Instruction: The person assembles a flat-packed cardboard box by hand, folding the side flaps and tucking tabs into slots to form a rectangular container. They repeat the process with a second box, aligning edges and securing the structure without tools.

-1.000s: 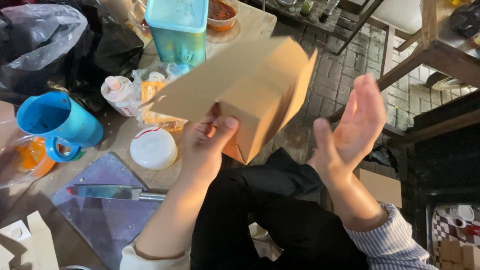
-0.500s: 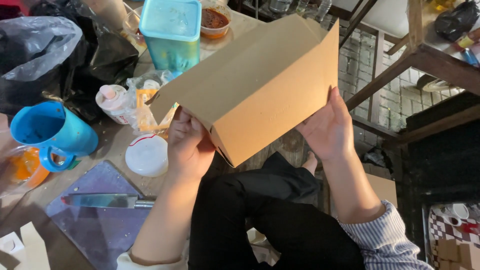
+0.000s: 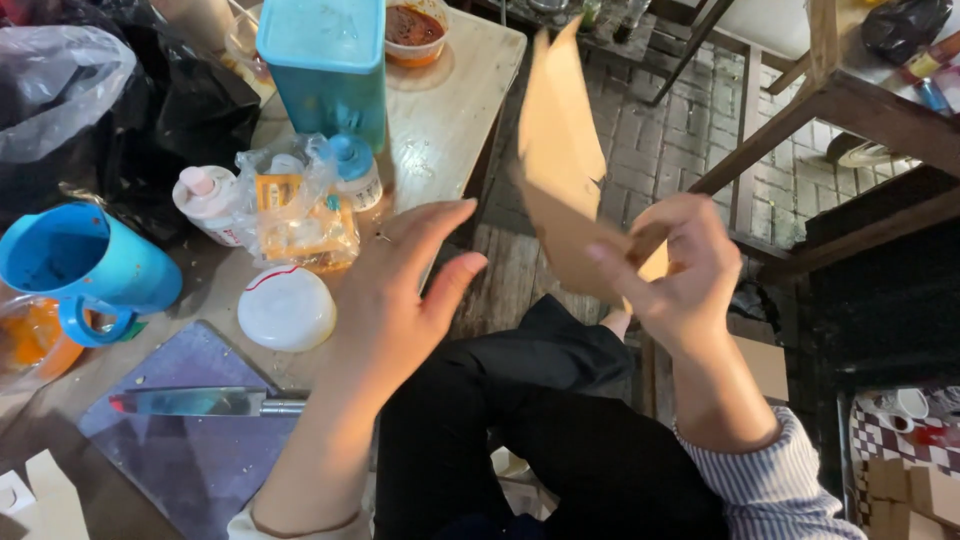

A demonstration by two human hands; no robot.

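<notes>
Two hands work above the near edge of a wooden table [image 3: 455,110], and everything else is placed from that table. At its far left edge stands a blue mug [image 3: 75,262], mouth up, with an orange thing beside it that is too cut off to identify. Nearer the person, a knife [image 3: 195,402] lies flat on a grey cutting board [image 3: 190,470]. A white round lid [image 3: 287,308] rests just beyond the board, and further onto the table sit a white bottle [image 3: 208,203], a clear bag of packets [image 3: 298,215] and a tall teal container [image 3: 325,62]. The left hand [image 3: 395,290] hovers over the table's near edge, open, fingers spread, holding nothing. Off the table's right edge, over the brick floor, the right hand [image 3: 675,270] pinches the lower end of a flat brown cardboard piece [image 3: 560,170], which stands nearly edge-on and blurred.
</notes>
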